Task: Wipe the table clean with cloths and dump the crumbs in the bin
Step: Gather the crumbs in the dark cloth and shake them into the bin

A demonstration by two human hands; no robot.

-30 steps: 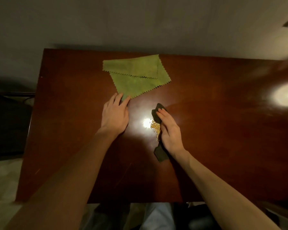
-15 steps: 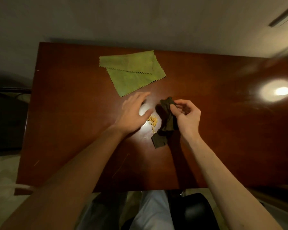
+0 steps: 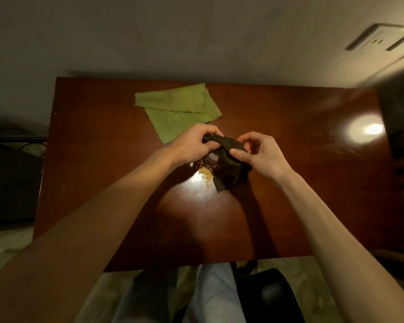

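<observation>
Both hands pinch a dark cloth (image 3: 229,164) above the middle of a glossy wooden table (image 3: 313,183): the left hand (image 3: 194,143) has its fingers closed on the upper end, and the right hand (image 3: 259,152) presses thumb to fingers on the fold, the rest of the cloth hanging to the tabletop. Yellow crumbs (image 3: 206,173) lie in a small heap just left of the cloth's lower corner. A green cloth (image 3: 180,113), folded, lies flat in the upper-left part of the table, with bare wood open to the right and toward the near edge.
</observation>
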